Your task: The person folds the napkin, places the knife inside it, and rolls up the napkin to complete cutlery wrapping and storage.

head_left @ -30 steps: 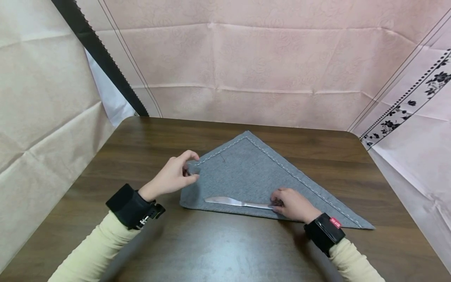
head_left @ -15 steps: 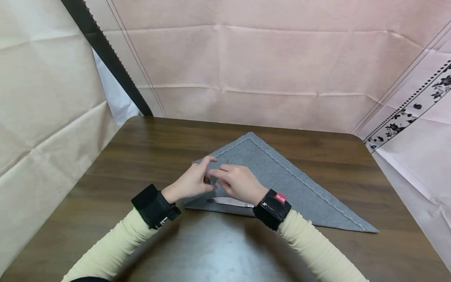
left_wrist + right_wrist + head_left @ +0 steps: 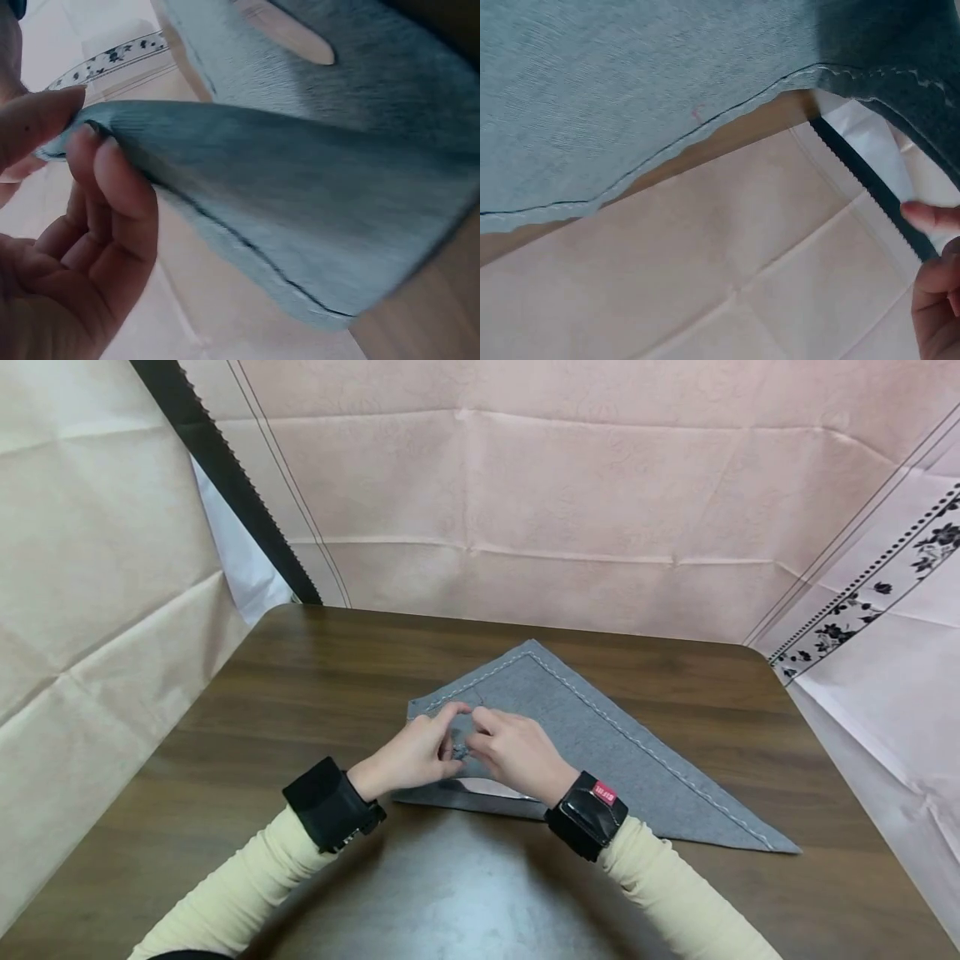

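A grey cloth (image 3: 592, 760) with white edge stitching lies as a triangle, its long side toward me. My left hand (image 3: 408, 760) is at the cloth's left end, where a flap is raised. In the left wrist view, a thumb and curled fingers (image 3: 124, 187) pinch this flap's edge. My right hand (image 3: 521, 752) is beside the left one, its curled fingertips right at the left hand's fingertips; I cannot tell whether they grip the flap. A table knife (image 3: 495, 788) lies on the cloth along the long side, its blade toward the left and its handle hidden under the right wrist.
The brown wooden table (image 3: 337, 643) has rounded far corners. Behind it hangs a creased pale pink covering (image 3: 570, 485), with a black strip (image 3: 232, 485) at the left and a floral band (image 3: 870, 597) at the right. Black bands are on both wrists.
My right hand has left the knife handle and moved left to meet the left hand. The left hand has moved right over the cloth. In the last half second both have barely shifted.
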Demonstrator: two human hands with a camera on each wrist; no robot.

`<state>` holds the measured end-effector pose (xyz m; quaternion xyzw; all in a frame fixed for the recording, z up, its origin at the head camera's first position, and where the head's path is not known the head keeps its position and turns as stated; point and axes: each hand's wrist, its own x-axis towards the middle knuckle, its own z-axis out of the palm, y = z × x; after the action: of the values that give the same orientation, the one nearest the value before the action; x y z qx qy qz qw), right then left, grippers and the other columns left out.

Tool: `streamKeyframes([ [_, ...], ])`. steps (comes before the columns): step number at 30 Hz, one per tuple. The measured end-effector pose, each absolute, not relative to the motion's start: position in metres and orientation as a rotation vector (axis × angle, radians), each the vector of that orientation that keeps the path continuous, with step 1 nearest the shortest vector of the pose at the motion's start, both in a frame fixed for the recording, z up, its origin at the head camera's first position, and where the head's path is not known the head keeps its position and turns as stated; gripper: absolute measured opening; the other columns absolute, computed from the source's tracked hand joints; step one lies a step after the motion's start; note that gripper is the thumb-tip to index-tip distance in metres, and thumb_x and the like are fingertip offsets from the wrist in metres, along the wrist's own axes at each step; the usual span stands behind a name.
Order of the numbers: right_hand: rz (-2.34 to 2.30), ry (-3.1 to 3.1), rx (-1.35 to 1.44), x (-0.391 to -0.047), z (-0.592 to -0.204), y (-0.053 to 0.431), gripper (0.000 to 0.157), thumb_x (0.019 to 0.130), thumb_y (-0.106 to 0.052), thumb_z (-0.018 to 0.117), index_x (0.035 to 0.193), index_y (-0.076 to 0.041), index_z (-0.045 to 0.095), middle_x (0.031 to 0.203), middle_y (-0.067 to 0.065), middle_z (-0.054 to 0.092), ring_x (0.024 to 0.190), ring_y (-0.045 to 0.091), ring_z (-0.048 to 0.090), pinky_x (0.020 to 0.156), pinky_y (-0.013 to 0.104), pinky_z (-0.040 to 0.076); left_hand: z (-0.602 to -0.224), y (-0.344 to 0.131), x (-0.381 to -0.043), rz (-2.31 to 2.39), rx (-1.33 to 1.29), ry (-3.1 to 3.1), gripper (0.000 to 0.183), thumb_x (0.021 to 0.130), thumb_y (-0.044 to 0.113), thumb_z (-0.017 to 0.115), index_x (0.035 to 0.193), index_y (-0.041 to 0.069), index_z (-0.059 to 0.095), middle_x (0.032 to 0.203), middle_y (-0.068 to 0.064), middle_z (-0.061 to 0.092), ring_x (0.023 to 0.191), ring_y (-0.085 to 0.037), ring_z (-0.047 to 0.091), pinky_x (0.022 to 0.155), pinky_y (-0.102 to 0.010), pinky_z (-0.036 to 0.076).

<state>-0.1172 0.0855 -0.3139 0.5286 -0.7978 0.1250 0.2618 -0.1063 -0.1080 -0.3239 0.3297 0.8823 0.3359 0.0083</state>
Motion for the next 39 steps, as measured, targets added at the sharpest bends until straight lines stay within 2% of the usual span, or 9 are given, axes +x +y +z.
streamKeyframes([
  [6, 0.492, -2.101, 1.392, -0.117, -0.314, 0.112, 0.005, 0.078, -0.004, 0.070, 0.080, -0.006, 0.066, 0.080, 0.001, 0.041, 0.065, 0.010, 0.045, 0.054, 0.021, 0.041, -0.334, -0.107, -0.101, 0.646, 0.960, 2.856, 0.067, 0.077, 0.003, 0.067, 0.133, -0.003, 0.032, 0.053, 0.006, 0.041, 0.042, -0.005, 0.037, 0.041, -0.021, 0.029],
  [10, 0.532, -2.047, 1.362, -0.119, -0.316, 0.132, 0.003, 0.084, -0.006, 0.064, 0.082, -0.004, 0.063, 0.083, 0.003, 0.044, 0.063, 0.011, 0.046, 0.053, 0.023, 0.042, -0.339, -0.108, -0.097, 0.448, 0.872, 2.871, 0.066, 0.077, 0.002, 0.065, 0.134, -0.003, 0.032, 0.056, 0.003, 0.041, 0.047, -0.010, 0.040, 0.041, -0.024, 0.028],
  [16, 0.563, -2.080, 1.320, -0.116, -0.319, 0.164, 0.026, 0.096, -0.022, 0.045, 0.085, -0.005, 0.061, 0.086, 0.003, 0.048, 0.063, 0.012, 0.047, 0.054, 0.025, 0.042, -0.346, -0.109, -0.094, 0.384, 0.874, 2.867, 0.059, 0.077, -0.001, 0.061, 0.131, -0.004, 0.037, 0.058, 0.001, 0.041, 0.049, -0.013, 0.039, 0.041, -0.024, 0.027],
  [23, 0.539, -2.140, 1.277, -0.110, -0.325, 0.198, 0.032, 0.097, -0.027, 0.041, 0.087, -0.005, 0.063, 0.086, 0.003, 0.053, 0.066, 0.013, 0.052, 0.057, 0.028, 0.045, -0.352, -0.101, -0.091, 0.366, 0.985, 2.863, 0.053, 0.073, -0.004, 0.060, 0.123, -0.003, 0.042, 0.056, 0.001, 0.040, 0.047, -0.012, 0.037, 0.040, -0.024, 0.028],
  [28, 0.495, -2.127, 1.298, -0.108, -0.332, 0.218, 0.035, 0.098, -0.025, 0.039, 0.082, -0.006, 0.064, 0.082, 0.001, 0.052, 0.068, 0.012, 0.051, 0.057, 0.028, 0.045, -0.356, -0.094, -0.091, 0.340, 1.024, 2.841, 0.035, 0.074, -0.004, 0.060, 0.107, 0.000, 0.050, 0.058, -0.001, 0.044, 0.048, -0.013, 0.043, 0.041, -0.026, 0.033],
  [32, 0.427, -2.127, 1.332, -0.103, -0.345, 0.228, 0.037, 0.099, -0.020, 0.036, 0.077, -0.007, 0.062, 0.079, 0.000, 0.049, 0.068, 0.012, 0.048, 0.056, 0.028, 0.044, -0.358, -0.092, -0.090, 0.324, 1.068, 2.826, 0.020, 0.073, -0.006, 0.059, 0.090, 0.005, 0.057, 0.068, -0.005, 0.055, 0.058, -0.017, 0.054, 0.046, -0.027, 0.041],
  [35, 0.356, -2.163, 1.354, -0.100, -0.358, 0.232, 0.032, 0.093, -0.006, 0.034, 0.069, -0.008, 0.056, 0.074, -0.001, 0.044, 0.065, 0.012, 0.043, 0.053, 0.027, 0.041, -0.359, -0.092, -0.090, 0.331, 1.089, 2.813, 0.017, 0.073, -0.006, 0.059, 0.081, 0.008, 0.059, 0.073, -0.004, 0.059, 0.064, -0.016, 0.056, 0.050, -0.027, 0.043],
  [39, 0.205, -2.238, 1.387, -0.097, -0.374, 0.234, 0.021, 0.073, 0.006, 0.040, 0.063, -0.011, 0.049, 0.068, -0.003, 0.038, 0.061, 0.012, 0.040, 0.051, 0.026, 0.035, -0.361, -0.093, -0.090, 0.349, 1.098, 2.793, 0.016, 0.073, -0.007, 0.059, 0.075, 0.009, 0.057, 0.069, 0.000, 0.055, 0.061, -0.012, 0.051, 0.050, -0.026, 0.041],
])
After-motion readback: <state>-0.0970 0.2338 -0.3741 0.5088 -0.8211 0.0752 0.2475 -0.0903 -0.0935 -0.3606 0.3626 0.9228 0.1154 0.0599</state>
